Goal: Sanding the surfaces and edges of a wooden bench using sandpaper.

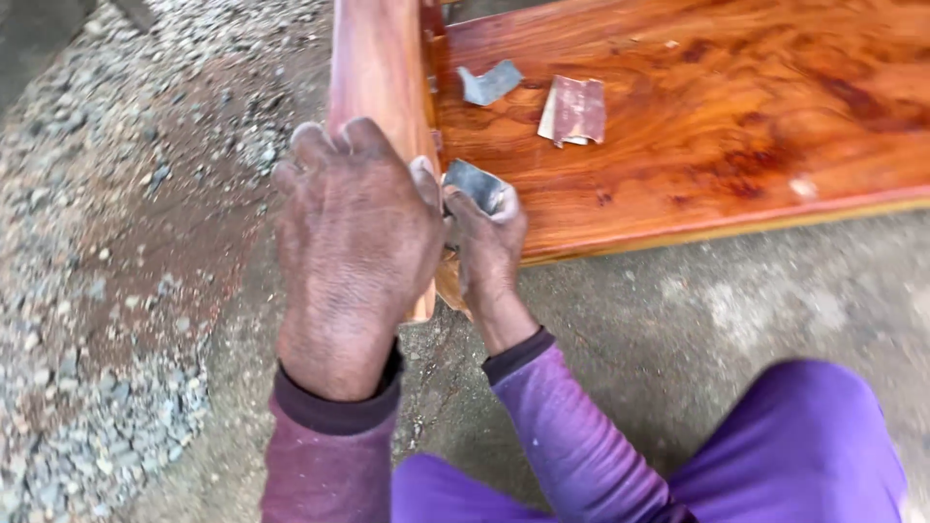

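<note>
Fingers [329, 140] of the left hand [354, 242] curl over the top edge of an upright board [378, 68], knuckles toward the camera, gripping it; the back of the hand fills the middle of the view and the wrist drops toward 6 o'clock into a dusty purple sleeve [325, 455]. At 3 o'clock of it, touching, the right hand [489, 252] is closed on a folded grey sandpaper [480, 184], pinched between thumb and fingers and pressed where the board meets the flat slab [727, 126]. The right forearm runs down toward 5 o'clock.

The slab is glossy red-brown wood, spreading from 12 to 3 o'clock over concrete [659, 329]. On it, near 12 o'clock, lie a small grey scrap [489, 82] and just beside it a reddish, curled scrap [573, 111], apart from both hands.

The left palm and thumb are hidden behind the hand. The board's lower end is covered by both hands and its top is cut off by the frame, as is the slab's far end. Gravel [87, 291] lies at 9 o'clock; a purple knee [804, 446] at 4 o'clock.
</note>
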